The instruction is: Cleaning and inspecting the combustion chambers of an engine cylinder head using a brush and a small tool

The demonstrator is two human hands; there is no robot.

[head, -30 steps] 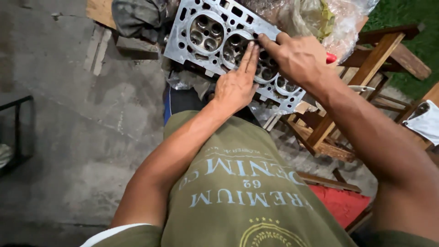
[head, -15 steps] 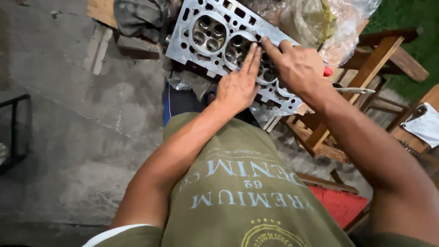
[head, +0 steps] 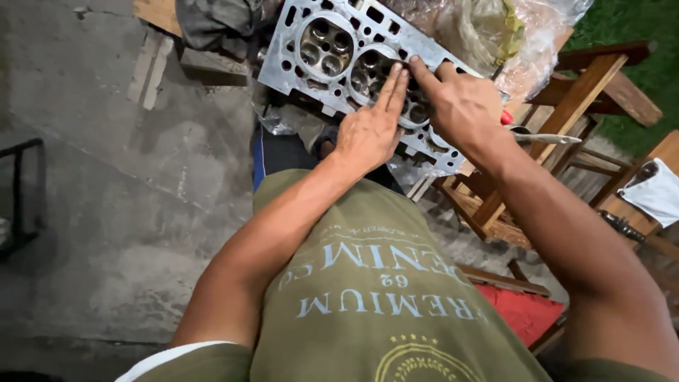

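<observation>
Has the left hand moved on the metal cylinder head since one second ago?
No. The left hand keeps its fingers flat between the same two chambers of the cylinder head; only the camera shifted.

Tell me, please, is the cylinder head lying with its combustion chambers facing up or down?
Facing up: the cylinder head shows its round chambers and valve seats, with both hands' fingers on them.

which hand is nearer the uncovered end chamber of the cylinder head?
Left. The left hand has fingertips at the neighbouring chamber, next to the open end chamber; the right hand lies farther along the cylinder head.
</observation>
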